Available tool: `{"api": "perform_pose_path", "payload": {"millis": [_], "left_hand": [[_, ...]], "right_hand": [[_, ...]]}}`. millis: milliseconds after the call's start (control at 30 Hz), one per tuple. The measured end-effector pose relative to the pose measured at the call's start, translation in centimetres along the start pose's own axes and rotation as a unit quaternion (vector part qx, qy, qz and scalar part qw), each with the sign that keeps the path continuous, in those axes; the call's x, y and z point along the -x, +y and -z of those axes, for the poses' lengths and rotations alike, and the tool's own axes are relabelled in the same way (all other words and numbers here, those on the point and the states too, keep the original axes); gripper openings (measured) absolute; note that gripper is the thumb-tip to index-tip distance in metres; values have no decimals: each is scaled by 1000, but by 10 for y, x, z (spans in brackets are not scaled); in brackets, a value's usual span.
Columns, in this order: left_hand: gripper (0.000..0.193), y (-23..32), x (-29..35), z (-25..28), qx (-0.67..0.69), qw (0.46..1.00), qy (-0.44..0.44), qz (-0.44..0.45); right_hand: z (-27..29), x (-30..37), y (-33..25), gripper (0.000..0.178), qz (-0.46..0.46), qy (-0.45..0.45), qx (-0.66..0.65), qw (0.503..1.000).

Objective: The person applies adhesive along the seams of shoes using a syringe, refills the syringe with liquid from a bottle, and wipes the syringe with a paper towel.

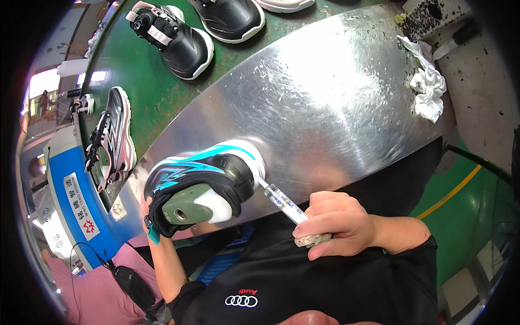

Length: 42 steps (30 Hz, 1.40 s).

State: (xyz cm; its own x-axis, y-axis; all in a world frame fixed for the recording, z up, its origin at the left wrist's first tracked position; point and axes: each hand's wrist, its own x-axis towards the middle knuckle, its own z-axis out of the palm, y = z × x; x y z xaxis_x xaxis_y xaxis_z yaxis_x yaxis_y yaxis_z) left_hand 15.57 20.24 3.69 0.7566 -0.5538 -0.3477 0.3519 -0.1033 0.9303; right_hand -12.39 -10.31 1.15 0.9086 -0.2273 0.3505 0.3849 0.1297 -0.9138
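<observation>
A black sneaker (234, 169) with turquoise stripes and a white sole sits over the metal worktop's near edge, its opening tilted toward me. Inside it is a green shoe last (187, 208) with a white end and a round hole. My left hand (145, 206) grips the sneaker at its left end, most of its fingers hidden behind the shoe. In my closed right hand (336, 222) is a clear syringe (284, 203) with a pale nozzle. The nozzle tip meets the white sole edge at the sneaker's right end.
Beyond the metal worktop (325, 108) runs a green surface (238, 70) bearing several sneakers, including a black one (187, 54). Crumpled white tissue (428, 92) lies at the far right, beside a dark-handled brush (457, 40). A blue panel (73, 189) and someone's pink clothing (103, 287) are at left.
</observation>
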Motion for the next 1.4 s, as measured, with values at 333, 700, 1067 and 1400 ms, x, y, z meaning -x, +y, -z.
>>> {"api": "perform_pose_path", "payload": {"millis": [333,700,1067,1400], "left_hand": [[39,-24,82,24,119,980,137,78],[59,-35,117,-23,184,970,-23,160],[82,-45,116,-101,342,911,-98,209],[71,-57,100,-133,435,822,-224,293]], "right_hand": [[-13,-6,1,33,6,8,14,1000],[-26,-3,-7,33,-5,13,28,999],[-30,-22,-33,31,-47,-20,50,997],[-9,-16,-95,28,-218,-89,16,972]]}}
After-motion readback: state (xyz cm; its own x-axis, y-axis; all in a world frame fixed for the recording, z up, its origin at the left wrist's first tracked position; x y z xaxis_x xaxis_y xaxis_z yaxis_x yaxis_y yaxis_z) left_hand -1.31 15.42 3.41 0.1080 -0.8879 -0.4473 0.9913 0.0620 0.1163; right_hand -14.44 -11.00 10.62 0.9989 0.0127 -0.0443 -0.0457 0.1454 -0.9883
